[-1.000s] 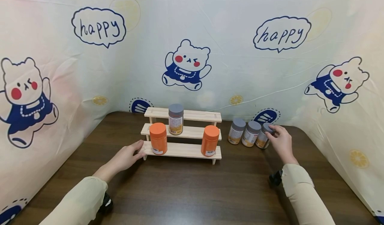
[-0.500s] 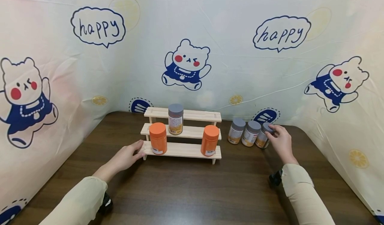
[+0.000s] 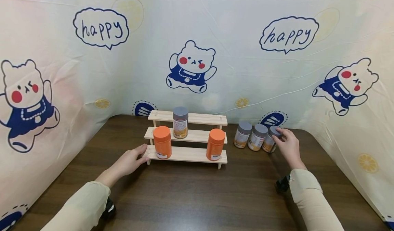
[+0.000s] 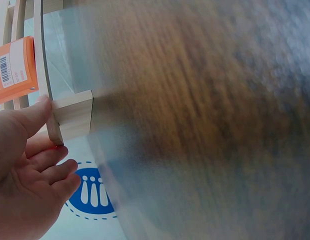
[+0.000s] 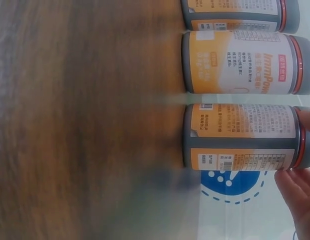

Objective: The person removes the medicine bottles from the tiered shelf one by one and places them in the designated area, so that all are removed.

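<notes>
A three-tier wooden display stand (image 3: 189, 154) is at the middle of the table. Its lowest board's left end is pinched by my left hand (image 3: 127, 161); in the left wrist view, the thumb lies on the board (image 4: 56, 131) and the other fingers curl beneath. To the right, three grey-lidded supplement bottles stand upright in a row: the left bottle (image 3: 242, 135), the middle bottle (image 3: 257, 139) and the right bottle (image 3: 269, 144). My right hand (image 3: 289, 145) grips the right bottle by its lid, fingers and thumb at its sides. That bottle's printed label (image 5: 242, 135) faces the right wrist camera.
Two orange bottles stand on the lowest tier, one near the left (image 3: 162, 142) and one near the right (image 3: 215, 144). Another grey-lidded bottle (image 3: 180, 123) stands on the middle tier. A patterned cloth (image 3: 237, 70) hangs behind the brown table (image 3: 197, 193).
</notes>
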Demonstrator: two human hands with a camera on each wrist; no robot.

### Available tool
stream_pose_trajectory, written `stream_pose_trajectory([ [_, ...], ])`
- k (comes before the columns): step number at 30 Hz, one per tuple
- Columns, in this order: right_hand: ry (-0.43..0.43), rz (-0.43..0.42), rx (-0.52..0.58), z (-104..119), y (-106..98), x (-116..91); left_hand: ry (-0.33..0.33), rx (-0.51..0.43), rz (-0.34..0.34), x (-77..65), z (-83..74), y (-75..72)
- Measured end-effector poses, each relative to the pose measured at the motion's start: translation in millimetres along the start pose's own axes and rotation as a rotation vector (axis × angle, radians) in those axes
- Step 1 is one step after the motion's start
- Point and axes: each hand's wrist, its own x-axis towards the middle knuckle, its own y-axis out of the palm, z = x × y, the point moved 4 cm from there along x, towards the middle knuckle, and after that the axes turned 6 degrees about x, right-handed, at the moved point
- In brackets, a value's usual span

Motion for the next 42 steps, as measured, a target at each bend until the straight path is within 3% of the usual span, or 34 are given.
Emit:
stream_pose_trajectory([
  [6,-0.012,-0.031,-0.044,10.1,-6.1,2.8,-0.001,0.001,0.0,0.3,-0.2,-0.2],
  [12,-0.032,-0.057,-0.008,30.5,-14.2,10.7,-0.006,0.001,0.005,-0.5,-0.5,-0.1],
  [18,-0.116,-0.008,0.022,64.3,-13.3,22.9,-0.01,0.0,0.007,-1.7,-0.8,-0.7],
  [33,-0.348,0.143,0.108,166.9,27.5,33.9,-0.011,-0.005,0.001,-1.0,-2.7,-1.1],
  [42,-0.42,0.213,0.153,210.1,53.8,29.8,0.001,0.0,-0.013,-0.5,-1.1,-1.1],
])
